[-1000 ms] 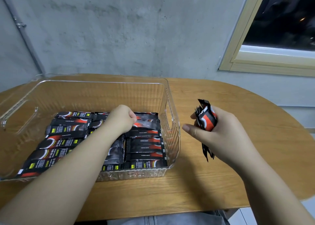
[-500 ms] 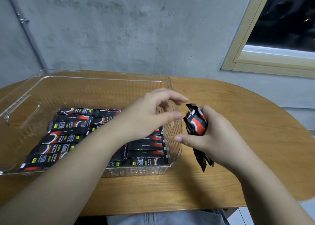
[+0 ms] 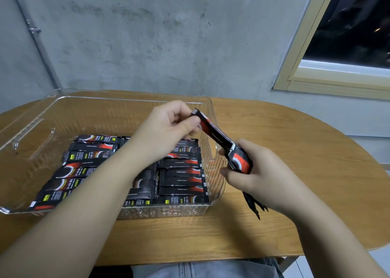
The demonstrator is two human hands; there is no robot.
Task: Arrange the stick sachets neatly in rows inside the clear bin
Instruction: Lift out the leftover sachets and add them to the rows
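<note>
The room light is soft and a bit dim, and the window [image 3: 356, 31] at 2 o'clock is dark. The clear bin [image 3: 126, 99] shines along its rim. Edges bend, and the hands look slightly blurry.

A wooden surface [image 3: 295, 193] with rounded ends stands against a grey concrete wall [image 3: 158, 41]. Right of the wall, above the surface, a cream-framed window [image 3: 329, 75] shows darkness; a thin metal pipe [image 3: 35, 35] runs down the wall's left side.

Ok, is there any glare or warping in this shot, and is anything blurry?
Head view: wide-angle warping bends the table edge and window frame; soft highlights glint on the bin rim; the sachet print is slightly smeared; the window is dark.
</note>
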